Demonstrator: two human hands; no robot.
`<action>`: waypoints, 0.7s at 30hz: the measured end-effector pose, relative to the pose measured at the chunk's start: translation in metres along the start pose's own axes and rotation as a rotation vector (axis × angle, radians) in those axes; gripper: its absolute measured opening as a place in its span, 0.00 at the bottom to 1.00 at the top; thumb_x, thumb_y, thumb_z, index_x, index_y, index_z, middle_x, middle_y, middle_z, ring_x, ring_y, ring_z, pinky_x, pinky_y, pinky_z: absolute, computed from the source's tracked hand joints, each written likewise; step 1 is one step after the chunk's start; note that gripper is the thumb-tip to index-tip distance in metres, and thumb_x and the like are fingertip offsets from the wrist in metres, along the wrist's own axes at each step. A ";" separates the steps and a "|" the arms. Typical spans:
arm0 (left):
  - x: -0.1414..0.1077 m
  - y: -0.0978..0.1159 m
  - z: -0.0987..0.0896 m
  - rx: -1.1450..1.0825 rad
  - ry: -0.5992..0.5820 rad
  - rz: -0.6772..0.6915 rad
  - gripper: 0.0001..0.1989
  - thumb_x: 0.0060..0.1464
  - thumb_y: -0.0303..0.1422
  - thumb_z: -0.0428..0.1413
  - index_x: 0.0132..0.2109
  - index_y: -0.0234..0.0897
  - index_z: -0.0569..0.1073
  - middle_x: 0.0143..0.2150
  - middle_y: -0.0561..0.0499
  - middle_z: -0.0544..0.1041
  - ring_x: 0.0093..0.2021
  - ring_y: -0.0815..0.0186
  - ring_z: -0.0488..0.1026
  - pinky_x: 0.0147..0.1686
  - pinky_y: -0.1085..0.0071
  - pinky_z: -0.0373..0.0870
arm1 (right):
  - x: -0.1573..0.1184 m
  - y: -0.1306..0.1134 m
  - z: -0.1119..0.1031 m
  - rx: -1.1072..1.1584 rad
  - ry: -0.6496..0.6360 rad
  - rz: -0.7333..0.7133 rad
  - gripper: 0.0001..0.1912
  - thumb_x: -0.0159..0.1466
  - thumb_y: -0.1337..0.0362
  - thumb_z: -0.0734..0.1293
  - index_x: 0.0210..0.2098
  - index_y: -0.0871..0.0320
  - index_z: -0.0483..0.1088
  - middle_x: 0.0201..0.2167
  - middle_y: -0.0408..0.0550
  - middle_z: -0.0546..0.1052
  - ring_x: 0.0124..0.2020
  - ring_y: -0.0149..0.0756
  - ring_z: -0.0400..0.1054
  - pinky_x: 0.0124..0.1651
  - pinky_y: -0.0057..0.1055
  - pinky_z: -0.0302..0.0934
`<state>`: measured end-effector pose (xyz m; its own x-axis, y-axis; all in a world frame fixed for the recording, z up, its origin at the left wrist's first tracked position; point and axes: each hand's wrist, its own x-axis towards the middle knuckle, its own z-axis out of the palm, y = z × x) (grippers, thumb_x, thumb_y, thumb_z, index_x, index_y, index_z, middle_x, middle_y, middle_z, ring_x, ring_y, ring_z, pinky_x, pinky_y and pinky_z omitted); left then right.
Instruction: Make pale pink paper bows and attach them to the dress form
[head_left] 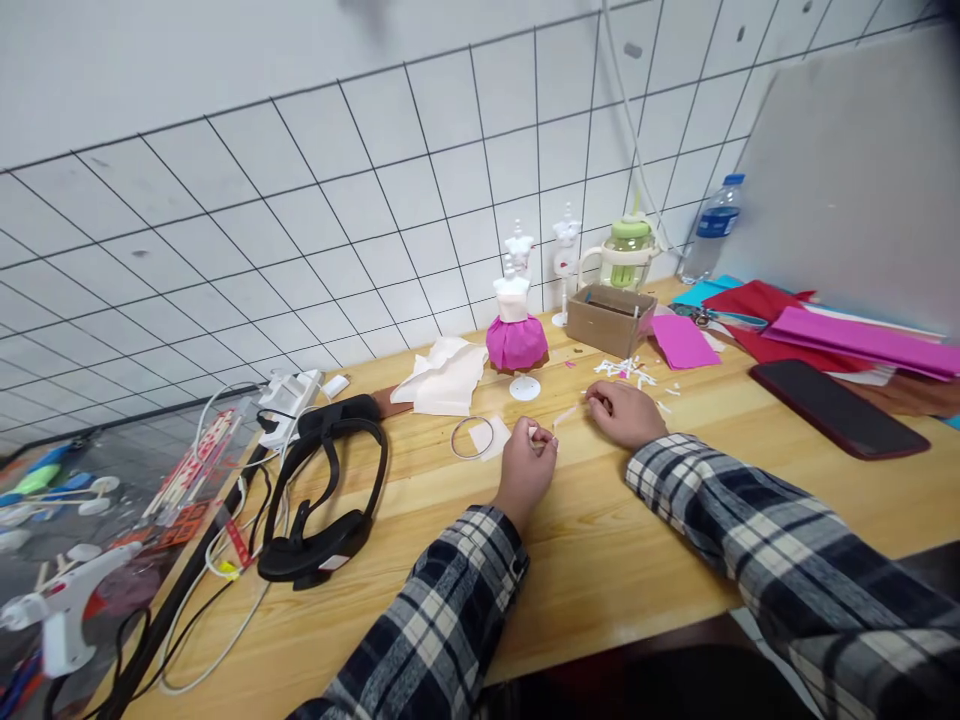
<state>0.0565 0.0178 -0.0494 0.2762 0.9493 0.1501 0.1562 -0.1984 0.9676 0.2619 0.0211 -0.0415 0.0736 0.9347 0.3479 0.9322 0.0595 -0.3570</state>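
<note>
My left hand (pixel 528 462) is closed, thumb and fingers pinched around one end of a thin pale strip (pixel 566 413). The strip stretches across to my right hand (pixel 622 412), whose fingers are also pinched at its other end. To the left of my left hand lie a thin ring (pixel 471 438) and a small pale pink paper square (pixel 491 437). Behind the hands stands a small white dress form (pixel 512 284) wearing a pale top and a puffed magenta skirt (pixel 516 343), on a round white base (pixel 525 387).
White scraps (pixel 626 371) lie beyond my right hand, before a cardboard box (pixel 611 325). Crumpled cream paper (pixel 442 375), a black headset (pixel 330 500) and cables are leftward. A phone (pixel 838 408), magenta sheets (pixel 862 340), a bottle (pixel 712 230) and a glue gun (pixel 67 605) flank the table.
</note>
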 end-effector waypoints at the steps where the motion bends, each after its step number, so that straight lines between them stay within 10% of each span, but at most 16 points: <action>1: 0.000 0.000 0.001 0.005 0.003 0.004 0.10 0.50 0.26 0.54 0.33 0.40 0.58 0.32 0.54 0.69 0.33 0.68 0.69 0.30 0.75 0.66 | 0.000 0.000 0.000 -0.004 0.000 0.002 0.11 0.62 0.62 0.59 0.38 0.57 0.72 0.32 0.48 0.78 0.36 0.39 0.69 0.38 0.31 0.56; 21: -0.002 0.002 -0.003 0.012 0.018 -0.053 0.10 0.45 0.20 0.49 0.32 0.40 0.59 0.29 0.56 0.73 0.30 0.70 0.69 0.31 0.74 0.62 | 0.002 -0.012 -0.005 -0.028 -0.169 -0.231 0.17 0.64 0.68 0.59 0.48 0.53 0.75 0.44 0.48 0.76 0.47 0.39 0.63 0.48 0.32 0.56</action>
<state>0.0533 0.0166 -0.0474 0.2503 0.9627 0.1025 0.1820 -0.1508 0.9717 0.2531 0.0205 -0.0325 -0.2001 0.9426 0.2673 0.9271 0.2704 -0.2597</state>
